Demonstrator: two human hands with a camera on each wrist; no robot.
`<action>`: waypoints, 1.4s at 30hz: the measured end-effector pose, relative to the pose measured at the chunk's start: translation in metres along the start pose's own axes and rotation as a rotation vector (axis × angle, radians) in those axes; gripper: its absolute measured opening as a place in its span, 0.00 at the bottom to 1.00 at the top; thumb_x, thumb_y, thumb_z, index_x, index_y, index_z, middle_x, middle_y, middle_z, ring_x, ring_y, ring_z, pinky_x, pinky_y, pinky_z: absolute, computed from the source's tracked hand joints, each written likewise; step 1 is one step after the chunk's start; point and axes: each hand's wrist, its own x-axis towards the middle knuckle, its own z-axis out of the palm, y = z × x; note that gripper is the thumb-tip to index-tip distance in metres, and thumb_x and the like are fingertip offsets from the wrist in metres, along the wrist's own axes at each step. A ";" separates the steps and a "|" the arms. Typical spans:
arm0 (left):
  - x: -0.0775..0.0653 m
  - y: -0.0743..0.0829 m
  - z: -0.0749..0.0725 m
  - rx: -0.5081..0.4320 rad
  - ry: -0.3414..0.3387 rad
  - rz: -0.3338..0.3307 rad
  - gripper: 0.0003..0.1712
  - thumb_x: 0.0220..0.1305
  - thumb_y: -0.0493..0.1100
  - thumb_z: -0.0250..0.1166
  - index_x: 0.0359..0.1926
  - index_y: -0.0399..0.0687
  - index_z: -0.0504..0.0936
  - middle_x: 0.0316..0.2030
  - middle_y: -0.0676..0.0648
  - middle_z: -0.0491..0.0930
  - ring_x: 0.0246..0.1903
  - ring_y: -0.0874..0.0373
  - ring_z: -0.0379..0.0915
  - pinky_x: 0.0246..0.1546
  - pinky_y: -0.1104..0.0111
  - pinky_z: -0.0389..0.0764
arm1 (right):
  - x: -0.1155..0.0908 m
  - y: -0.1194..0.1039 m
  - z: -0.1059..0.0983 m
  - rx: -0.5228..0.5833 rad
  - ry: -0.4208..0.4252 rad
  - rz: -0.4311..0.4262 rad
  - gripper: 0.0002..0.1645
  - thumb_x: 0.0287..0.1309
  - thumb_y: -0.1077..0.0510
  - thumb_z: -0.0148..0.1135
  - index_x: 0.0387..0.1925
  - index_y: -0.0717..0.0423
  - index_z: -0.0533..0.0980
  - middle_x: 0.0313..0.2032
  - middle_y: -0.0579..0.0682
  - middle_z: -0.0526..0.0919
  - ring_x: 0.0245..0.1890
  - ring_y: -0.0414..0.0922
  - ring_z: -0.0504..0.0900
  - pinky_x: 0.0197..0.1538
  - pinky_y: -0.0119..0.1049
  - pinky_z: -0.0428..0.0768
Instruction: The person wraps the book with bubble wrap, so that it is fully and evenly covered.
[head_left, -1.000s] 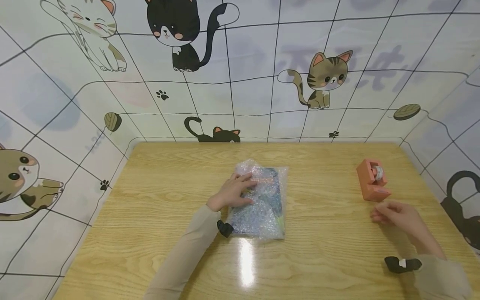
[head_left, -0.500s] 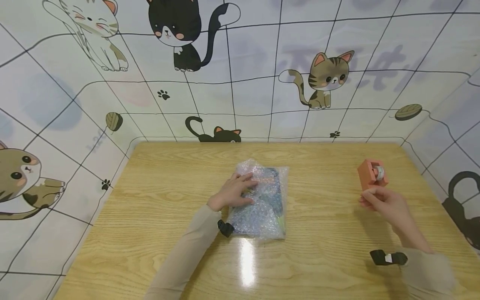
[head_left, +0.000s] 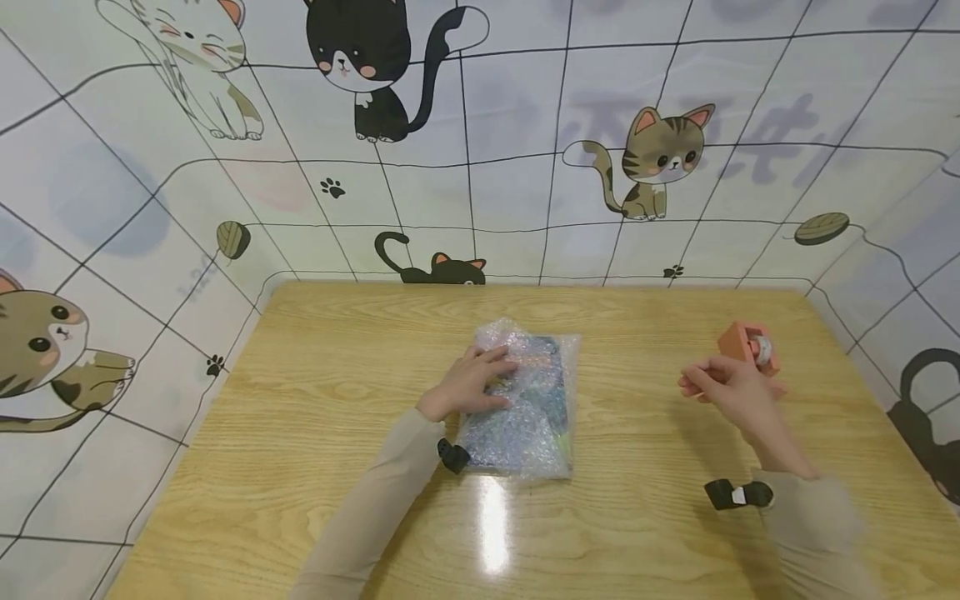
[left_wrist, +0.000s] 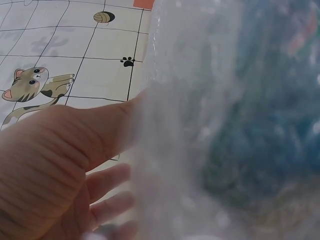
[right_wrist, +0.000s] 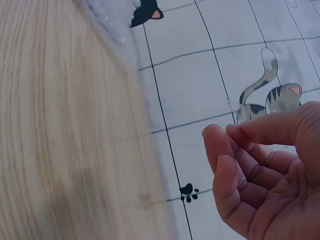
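Observation:
A flat parcel [head_left: 528,425] of bubble wrap around a blue-green printed item lies mid-table. My left hand [head_left: 468,383] rests on its left side with fingers spread. In the left wrist view the thumb stretches towards the blurred bubble wrap [left_wrist: 185,125], which fills the right half. To the right of the parcel my right hand [head_left: 731,396] is raised over the table, thumb and fingertips together. The right wrist view shows a small piece of clear tape [right_wrist: 241,112] pinched at those fingertips. Just behind that hand stands a coral tape dispenser [head_left: 738,340], its front partly hidden.
The wooden table [head_left: 337,333] meets a cat-print cloth backdrop [head_left: 517,192] at the back and both sides. A bright light reflection lies on the tabletop in front of the parcel. Each wrist wears a black camera mount [head_left: 453,456].
My right hand has moved left and slightly back, from in front of the tape dispenser towards the parcel, and now covers the dispenser's front. The left hand and parcel have stayed put.

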 end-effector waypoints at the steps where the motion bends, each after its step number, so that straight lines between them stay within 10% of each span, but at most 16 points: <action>1: 0.000 0.000 0.000 -0.003 0.002 0.001 0.36 0.57 0.51 0.67 0.65 0.48 0.68 0.70 0.42 0.54 0.57 0.47 0.57 0.50 0.55 0.67 | 0.002 -0.002 0.002 -0.010 -0.003 -0.004 0.14 0.66 0.62 0.53 0.39 0.74 0.75 0.26 0.45 0.84 0.25 0.32 0.81 0.28 0.28 0.79; 10: 0.001 -0.002 0.003 -0.003 0.017 0.005 0.37 0.57 0.51 0.68 0.66 0.50 0.68 0.70 0.43 0.55 0.57 0.47 0.57 0.48 0.55 0.68 | 0.017 -0.022 0.026 -0.051 0.011 -0.048 0.12 0.63 0.61 0.57 0.34 0.69 0.78 0.27 0.59 0.84 0.23 0.33 0.81 0.27 0.29 0.79; 42: -0.001 -0.003 0.000 0.008 0.033 0.023 0.35 0.57 0.51 0.68 0.64 0.49 0.70 0.69 0.42 0.57 0.55 0.47 0.59 0.47 0.57 0.68 | 0.060 -0.053 0.125 -0.083 -0.101 -0.215 0.07 0.57 0.68 0.57 0.24 0.64 0.76 0.21 0.52 0.80 0.20 0.43 0.79 0.24 0.30 0.77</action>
